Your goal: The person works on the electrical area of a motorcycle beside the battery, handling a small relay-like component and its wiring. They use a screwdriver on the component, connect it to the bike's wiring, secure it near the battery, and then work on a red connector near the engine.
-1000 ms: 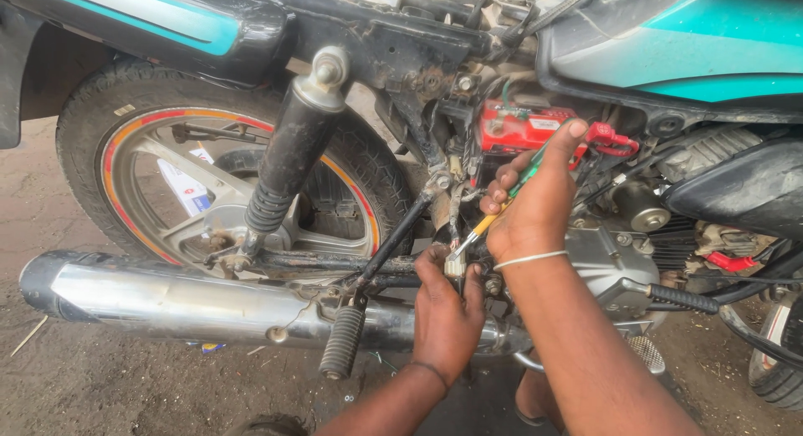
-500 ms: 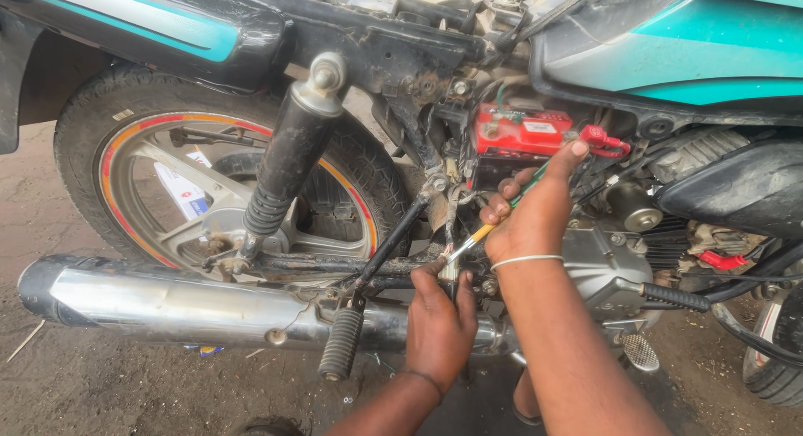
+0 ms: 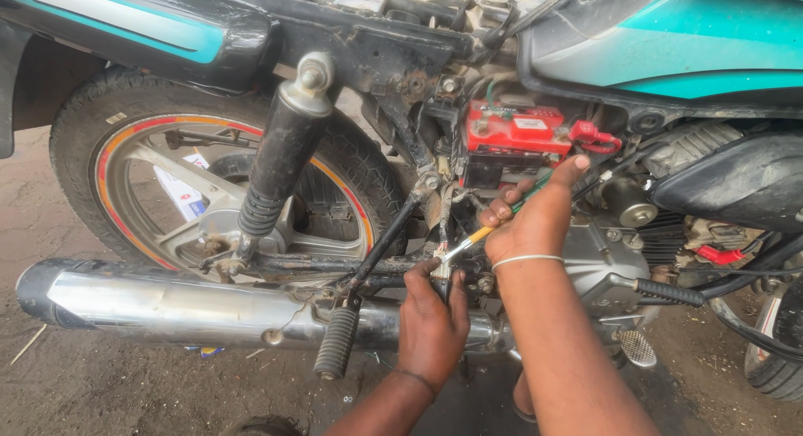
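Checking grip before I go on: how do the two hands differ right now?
The right hand sits higher, near the red battery, gripping a screwdriver; the left hand sits lower, by the chrome exhaust, fingers up at the tool's tip. The right wrist wears a bangle; the left shows none. Both work the same spot on the frame.

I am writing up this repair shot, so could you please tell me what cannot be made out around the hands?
Head view:
- Screwdriver tip: hidden behind the left hand fingers.
- The part it touches: covered by that hand.
- Screwdriver handle: mostly wrapped by the right hand.
- Motorcycle front tyre: cut off by the right edge.
- Exhaust pipe front end: behind both arms.
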